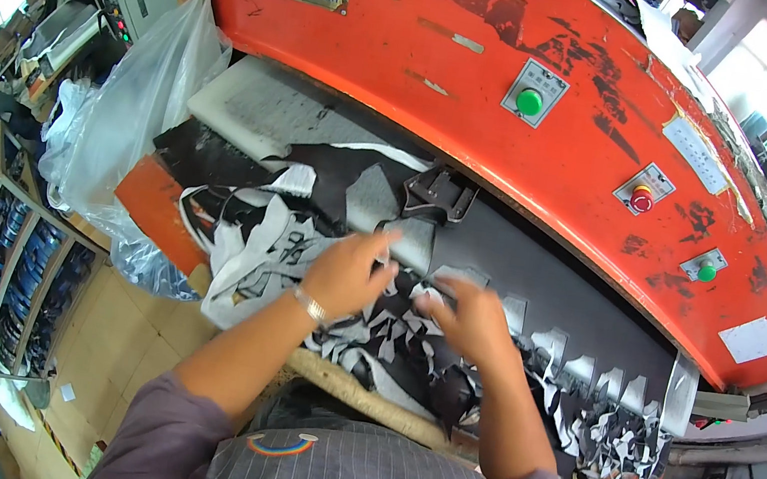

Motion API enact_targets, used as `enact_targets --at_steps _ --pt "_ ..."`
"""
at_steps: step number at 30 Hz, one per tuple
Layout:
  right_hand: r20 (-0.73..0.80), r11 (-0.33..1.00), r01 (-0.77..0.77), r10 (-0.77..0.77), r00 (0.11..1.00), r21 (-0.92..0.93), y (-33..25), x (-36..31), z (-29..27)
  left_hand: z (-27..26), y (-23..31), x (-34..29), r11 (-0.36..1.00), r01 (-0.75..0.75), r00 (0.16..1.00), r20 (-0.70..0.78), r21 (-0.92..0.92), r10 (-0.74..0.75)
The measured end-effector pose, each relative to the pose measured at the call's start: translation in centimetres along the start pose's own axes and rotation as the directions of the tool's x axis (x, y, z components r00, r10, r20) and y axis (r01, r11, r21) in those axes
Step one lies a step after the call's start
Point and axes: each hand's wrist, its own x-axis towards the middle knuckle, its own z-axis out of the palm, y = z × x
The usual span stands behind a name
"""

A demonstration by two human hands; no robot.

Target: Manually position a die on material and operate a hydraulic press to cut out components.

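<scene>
My left hand (347, 276), with a metal band at the wrist, hovers over the scrap heap beside a grey cut piece (413, 245). Its fingers are curved and apart, and I see nothing held in them. To its right, my right hand (469, 323) reaches in over small black and white scraps (399, 328), thumb and forefinger apart. Whether its fingertips touch a scrap is hard to tell. Beyond both hands a dark metal cutting die (439, 194) lies on the black sheet material (539, 278), next to another grey piece (373, 199).
The orange machine's beam (388, 27) spans the far side, with green buttons (529, 102) and a red knob (642, 199). Long offcuts (261, 244) pile at the left; more scraps (619, 441) lie right. A clear plastic bag (136, 112) hangs left, above a rack (17, 280).
</scene>
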Motion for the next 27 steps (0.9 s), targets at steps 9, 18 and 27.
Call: enact_targets --at_steps 9,18,27 --pt "0.018 0.821 -0.428 0.469 0.883 -0.379 -5.3 12.4 4.9 1.8 -7.7 1.9 0.933 0.049 0.996 -0.089 0.355 -0.018" --pt "-0.175 0.262 0.145 0.098 0.980 0.954 4.1 3.7 -1.0 2.0 -7.5 2.2 0.926 0.055 0.998 -0.037 0.374 -0.045" --pt "-0.171 0.467 0.084 0.146 0.974 0.880 3.2 -4.7 1.2 2.6 -3.1 7.2 0.935 0.164 0.976 0.087 0.315 -0.201"
